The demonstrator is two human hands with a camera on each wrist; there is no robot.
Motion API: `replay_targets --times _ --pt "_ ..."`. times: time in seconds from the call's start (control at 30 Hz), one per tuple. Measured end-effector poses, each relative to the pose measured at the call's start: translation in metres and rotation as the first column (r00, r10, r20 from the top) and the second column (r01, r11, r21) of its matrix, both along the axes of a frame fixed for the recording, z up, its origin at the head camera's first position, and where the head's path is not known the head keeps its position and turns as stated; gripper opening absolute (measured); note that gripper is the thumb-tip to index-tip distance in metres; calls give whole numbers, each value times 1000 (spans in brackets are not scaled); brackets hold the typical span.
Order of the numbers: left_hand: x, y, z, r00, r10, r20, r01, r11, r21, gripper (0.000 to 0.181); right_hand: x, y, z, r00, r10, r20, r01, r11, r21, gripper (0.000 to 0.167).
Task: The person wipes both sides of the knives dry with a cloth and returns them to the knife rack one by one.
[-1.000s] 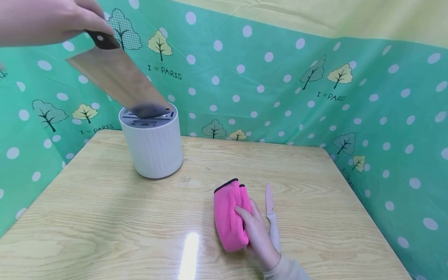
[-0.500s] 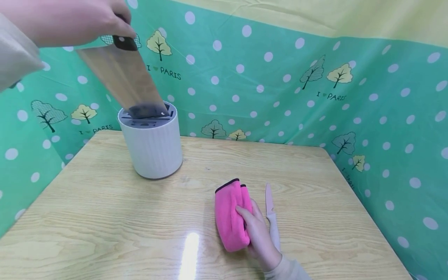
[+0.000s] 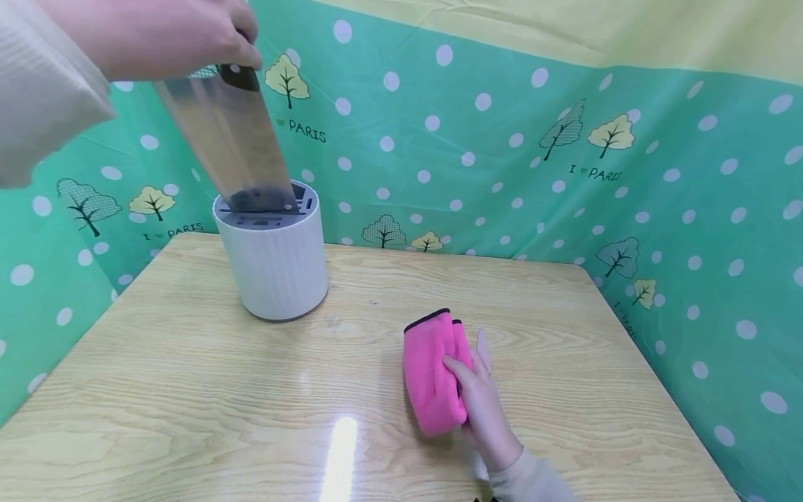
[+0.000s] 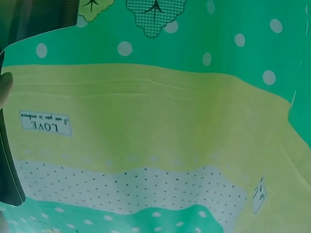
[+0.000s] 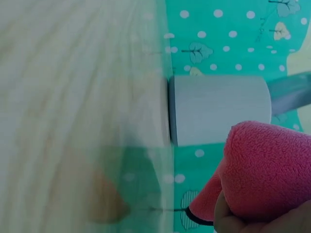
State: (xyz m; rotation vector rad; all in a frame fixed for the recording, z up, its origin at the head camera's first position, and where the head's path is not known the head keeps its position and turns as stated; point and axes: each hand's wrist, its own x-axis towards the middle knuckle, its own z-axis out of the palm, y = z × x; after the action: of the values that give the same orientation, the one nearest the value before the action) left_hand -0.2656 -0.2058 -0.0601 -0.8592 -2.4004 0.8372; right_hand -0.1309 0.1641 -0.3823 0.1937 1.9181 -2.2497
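Note:
My left hand [image 3: 182, 38] grips a cleaver [image 3: 238, 143] by its dark handle. The broad blade slants down, its lower end at a slot in the top of a white round knife block [image 3: 276, 268]; how deep it sits I cannot tell. In the left wrist view part of the dark handle [image 4: 8, 167] shows at the left edge. My right hand [image 3: 484, 411] holds a folded pink cloth [image 3: 433, 376] with black edging above the table. Behind that hand lies a small light-coloured knife [image 3: 482, 347], mostly hidden.
The wooden table [image 3: 207, 390] carries the block at its back left. A green dotted curtain [image 3: 426, 139] with trees hangs behind and on both sides. Several other slots show in the block's top.
The left hand has moved right, bringing the cleaver more upright over the block, its lower end staying at the slots. The right hand has shifted the pink cloth right and slightly up.

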Motion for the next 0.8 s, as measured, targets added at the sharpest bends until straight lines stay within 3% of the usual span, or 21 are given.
replay_targets --times 0.17,0.4,0.53,0.73,0.8 --pt "2 3 0 1000 11 -26 -11 1000 -19 54 -7 12 3 1000 -10 -12 10 1000 -3 57" --pt "5 9 1 991 12 -136 -28 993 -117 58 -17 28 7 995 -94 30 94 995 15 40" --pt "5 10 -2 986 8 -166 -41 980 -195 67 -20 36 9 993 -107 39 107 994 15 38" --pt "9 11 -9 987 -39 -159 -4 966 -259 66 -20 44 11 995 -93 38 93 996 17 38" --pt "13 14 -13 986 -30 -162 -14 965 -261 67 -20 46 12 995 -97 34 96 995 21 38"
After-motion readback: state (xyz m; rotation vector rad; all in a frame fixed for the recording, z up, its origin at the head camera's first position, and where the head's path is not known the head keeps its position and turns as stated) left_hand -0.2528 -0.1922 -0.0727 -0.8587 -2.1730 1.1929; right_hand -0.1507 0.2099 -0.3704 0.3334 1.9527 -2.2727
